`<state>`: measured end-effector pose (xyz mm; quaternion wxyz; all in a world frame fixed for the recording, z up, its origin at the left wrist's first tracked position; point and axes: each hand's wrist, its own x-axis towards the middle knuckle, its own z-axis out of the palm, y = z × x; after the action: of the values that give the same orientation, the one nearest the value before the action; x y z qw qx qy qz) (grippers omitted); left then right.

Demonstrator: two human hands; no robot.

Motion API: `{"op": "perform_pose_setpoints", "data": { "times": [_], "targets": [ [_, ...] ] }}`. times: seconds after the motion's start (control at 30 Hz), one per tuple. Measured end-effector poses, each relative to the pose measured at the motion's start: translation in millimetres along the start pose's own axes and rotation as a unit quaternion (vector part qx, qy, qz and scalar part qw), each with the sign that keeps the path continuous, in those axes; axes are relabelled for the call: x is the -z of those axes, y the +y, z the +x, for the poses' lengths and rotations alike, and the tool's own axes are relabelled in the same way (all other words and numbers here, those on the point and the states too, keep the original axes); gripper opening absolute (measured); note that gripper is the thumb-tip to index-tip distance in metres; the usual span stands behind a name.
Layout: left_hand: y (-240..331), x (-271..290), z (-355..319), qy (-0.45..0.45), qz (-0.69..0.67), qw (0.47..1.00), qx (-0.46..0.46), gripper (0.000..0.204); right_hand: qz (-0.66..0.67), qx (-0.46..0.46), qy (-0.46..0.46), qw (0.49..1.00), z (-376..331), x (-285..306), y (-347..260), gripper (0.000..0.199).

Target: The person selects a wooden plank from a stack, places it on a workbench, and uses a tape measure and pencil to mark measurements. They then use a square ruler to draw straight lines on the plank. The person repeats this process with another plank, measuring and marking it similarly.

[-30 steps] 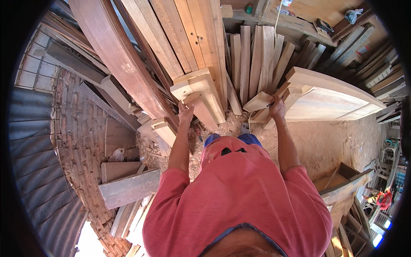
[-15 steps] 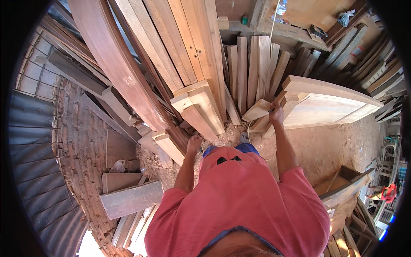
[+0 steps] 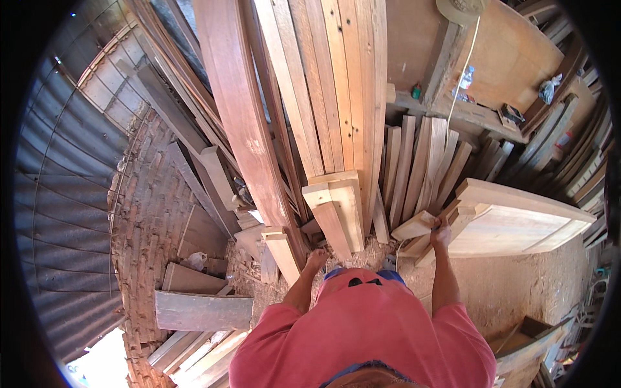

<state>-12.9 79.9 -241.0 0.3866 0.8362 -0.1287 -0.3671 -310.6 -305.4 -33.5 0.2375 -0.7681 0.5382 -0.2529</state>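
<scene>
Our right hand point(image 3: 440, 234) grasps the framed wooden panel point(image 3: 508, 227), our left hand point(image 3: 317, 260) left of it, its grip we cannot tell

Brick wall point(image 3: 145, 220), rough, nine o'clock; dark corrugated sheeting point(image 3: 65, 239) beyond. Bright light point(image 3: 103, 362), eight o'clock. Floor point(image 3: 517, 284) brown, dusty, four o'clock. Tan wall panel point(image 3: 517, 55), two o'clock.

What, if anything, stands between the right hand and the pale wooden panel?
Nothing visible: the right hand appears to grip the near end of the pale wooden panel; a short block is just left of the hand.
</scene>
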Motion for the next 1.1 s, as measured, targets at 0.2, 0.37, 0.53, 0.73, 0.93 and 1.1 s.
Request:
{"op": "perform_pose_setpoints", "data": {
  "times": [0.2, 0.37, 0.53, 0.73, 0.93, 1.1],
  "targets": [
    [-22, 6, -34, -0.039, -0.01, 0.998, 0.038, 0.031, -0.001, -0.012, -0.003, 1.0, 6, -6, 4, 0.026],
    [-66, 7, -61, -0.101, 0.051, 0.991, 0.073, 0.06, -0.019, -0.013, 0.005, 1.0, 13, -13, 15, 0.023],
    [-94, 17, -85, -0.121, 0.044, 0.991, -0.044, 0.027, -0.011, -0.003, 0.028, 1.0, 14, -22, 29, 0.024],
    [-71, 36, -79, -0.105, 0.033, 0.991, 0.07, 0.029, 0.038, -0.056, 0.031, 0.997, 28, -25, 33, 0.032],
    [-64, 33, -58, -0.116, -0.037, 0.989, 0.08, 0.037, 0.063, -0.083, 0.022, 0.994, 36, -25, 32, 0.035],
    [-30, 11, -44, -0.129, 0.067, 0.987, 0.066, 0.071, 0.081, -0.068, 0.018, 0.994, 28, -29, 29, 0.036]
  ]
}}
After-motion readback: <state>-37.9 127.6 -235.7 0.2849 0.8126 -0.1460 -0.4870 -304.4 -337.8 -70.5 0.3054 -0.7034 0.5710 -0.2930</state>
